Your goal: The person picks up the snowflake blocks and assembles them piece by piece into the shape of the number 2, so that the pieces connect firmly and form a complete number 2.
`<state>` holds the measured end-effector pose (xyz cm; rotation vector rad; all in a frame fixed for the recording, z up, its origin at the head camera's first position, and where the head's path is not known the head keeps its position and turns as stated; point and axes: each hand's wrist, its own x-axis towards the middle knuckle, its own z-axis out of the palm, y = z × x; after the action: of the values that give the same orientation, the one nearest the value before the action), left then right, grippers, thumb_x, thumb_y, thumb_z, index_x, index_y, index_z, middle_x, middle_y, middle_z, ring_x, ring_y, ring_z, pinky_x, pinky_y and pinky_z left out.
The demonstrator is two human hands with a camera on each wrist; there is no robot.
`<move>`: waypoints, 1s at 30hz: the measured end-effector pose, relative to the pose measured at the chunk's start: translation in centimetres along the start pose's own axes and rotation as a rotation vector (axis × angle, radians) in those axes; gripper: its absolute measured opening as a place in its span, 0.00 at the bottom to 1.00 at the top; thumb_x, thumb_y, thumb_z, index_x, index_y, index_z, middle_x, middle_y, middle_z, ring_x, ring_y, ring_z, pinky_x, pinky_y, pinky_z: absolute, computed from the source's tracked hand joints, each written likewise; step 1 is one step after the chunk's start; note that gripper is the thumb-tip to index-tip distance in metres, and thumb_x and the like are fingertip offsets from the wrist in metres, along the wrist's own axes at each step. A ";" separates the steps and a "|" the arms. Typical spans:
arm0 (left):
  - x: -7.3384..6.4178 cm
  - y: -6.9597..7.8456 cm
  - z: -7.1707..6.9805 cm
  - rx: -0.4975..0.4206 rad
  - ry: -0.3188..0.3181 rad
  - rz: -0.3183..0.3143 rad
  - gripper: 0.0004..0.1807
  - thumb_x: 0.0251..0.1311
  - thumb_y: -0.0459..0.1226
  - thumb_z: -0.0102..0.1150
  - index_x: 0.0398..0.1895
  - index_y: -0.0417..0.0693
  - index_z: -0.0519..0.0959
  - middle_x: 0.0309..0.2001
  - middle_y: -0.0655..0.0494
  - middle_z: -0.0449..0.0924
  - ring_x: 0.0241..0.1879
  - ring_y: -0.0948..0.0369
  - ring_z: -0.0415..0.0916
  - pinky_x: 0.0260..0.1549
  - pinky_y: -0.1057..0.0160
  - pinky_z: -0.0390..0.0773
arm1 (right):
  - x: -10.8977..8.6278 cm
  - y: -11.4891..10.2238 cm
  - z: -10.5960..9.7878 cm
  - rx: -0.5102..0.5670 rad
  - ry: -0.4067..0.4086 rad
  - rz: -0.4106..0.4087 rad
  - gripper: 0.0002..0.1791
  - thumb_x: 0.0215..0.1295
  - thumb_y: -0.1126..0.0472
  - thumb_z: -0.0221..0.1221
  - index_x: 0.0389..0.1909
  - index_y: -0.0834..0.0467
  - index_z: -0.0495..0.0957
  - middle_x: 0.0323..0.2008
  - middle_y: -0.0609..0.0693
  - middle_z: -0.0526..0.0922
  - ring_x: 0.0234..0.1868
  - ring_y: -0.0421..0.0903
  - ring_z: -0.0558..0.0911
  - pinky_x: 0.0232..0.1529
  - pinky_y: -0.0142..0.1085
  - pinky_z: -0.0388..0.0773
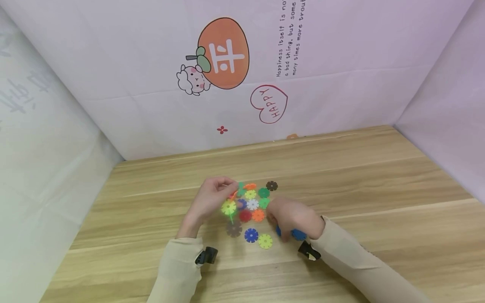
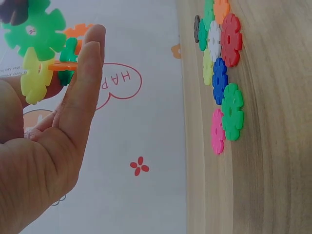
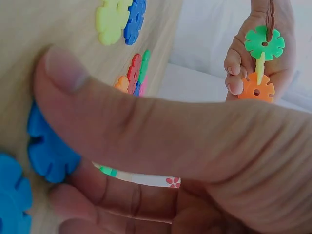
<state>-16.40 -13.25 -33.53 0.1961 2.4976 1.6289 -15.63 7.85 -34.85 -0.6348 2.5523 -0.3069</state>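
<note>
My left hand [image 1: 212,198] pinches a chain of joined plastic snowflake discs above the table. A brown disc [image 1: 234,228], a green disc [image 3: 257,46], a yellow disc [image 2: 33,80] and an orange disc [image 3: 254,91] show in this chain; the fingers partly hide more pieces. Lower and to the right, my right hand [image 1: 293,216] is down at the tabletop. Its thumb and fingers close about a blue snowflake disc [image 3: 48,146], partly covered by the thumb. Beside it lies a second blue disc [image 1: 299,234].
Several loose discs lie flat between the hands, among them a white disc [image 1: 252,204], an orange disc [image 1: 258,215] and a black disc [image 1: 271,185]. Nearer me are a dark blue disc [image 1: 251,235] and a yellow-green disc [image 1: 265,241]. Printed white cloth [image 1: 322,101] borders the wooden table [image 1: 341,168].
</note>
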 end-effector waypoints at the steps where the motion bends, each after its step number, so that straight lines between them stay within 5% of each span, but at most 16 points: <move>1: 0.0 0.0 0.0 0.000 0.000 0.002 0.11 0.65 0.42 0.57 0.40 0.45 0.83 0.42 0.54 0.82 0.41 0.59 0.79 0.39 0.60 0.77 | 0.0 0.0 0.0 0.005 0.000 -0.002 0.20 0.32 0.76 0.75 0.20 0.59 0.73 0.22 0.46 0.72 0.27 0.44 0.70 0.27 0.35 0.72; 10: 0.1 -0.2 -0.1 0.003 0.007 0.008 0.11 0.65 0.42 0.57 0.41 0.45 0.83 0.43 0.54 0.82 0.44 0.59 0.78 0.42 0.57 0.77 | 0.2 0.3 -0.1 0.051 0.061 -0.050 0.20 0.35 0.78 0.73 0.18 0.59 0.71 0.20 0.46 0.68 0.25 0.44 0.66 0.26 0.35 0.66; 15: 0.1 -0.2 -0.1 -0.009 0.009 -0.003 0.11 0.65 0.42 0.57 0.42 0.44 0.82 0.43 0.53 0.82 0.43 0.58 0.78 0.41 0.58 0.77 | 0.1 1.0 -0.4 0.114 0.120 -0.093 0.14 0.44 0.75 0.69 0.21 0.56 0.76 0.28 0.45 0.75 0.31 0.44 0.72 0.31 0.37 0.72; 23: 0.0 0.0 -0.1 -0.022 0.014 -0.021 0.11 0.65 0.41 0.57 0.41 0.43 0.82 0.39 0.52 0.82 0.39 0.59 0.78 0.38 0.61 0.76 | 0.9 2.1 -1.9 0.273 0.376 -0.237 0.05 0.57 0.68 0.65 0.24 0.59 0.81 0.24 0.46 0.79 0.25 0.40 0.72 0.27 0.32 0.72; 30: 0.0 0.0 -0.3 -0.035 0.021 -0.021 0.10 0.65 0.40 0.57 0.41 0.43 0.81 0.39 0.52 0.82 0.38 0.59 0.79 0.38 0.60 0.77 | 1.0 2.1 -2.5 0.378 0.496 -0.246 0.07 0.67 0.67 0.57 0.38 0.66 0.82 0.26 0.53 0.82 0.23 0.43 0.79 0.22 0.31 0.75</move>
<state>-16.44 -13.52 -33.42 0.1489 2.4753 1.6736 -18.50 9.43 -33.79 -0.7990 2.7495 -1.1244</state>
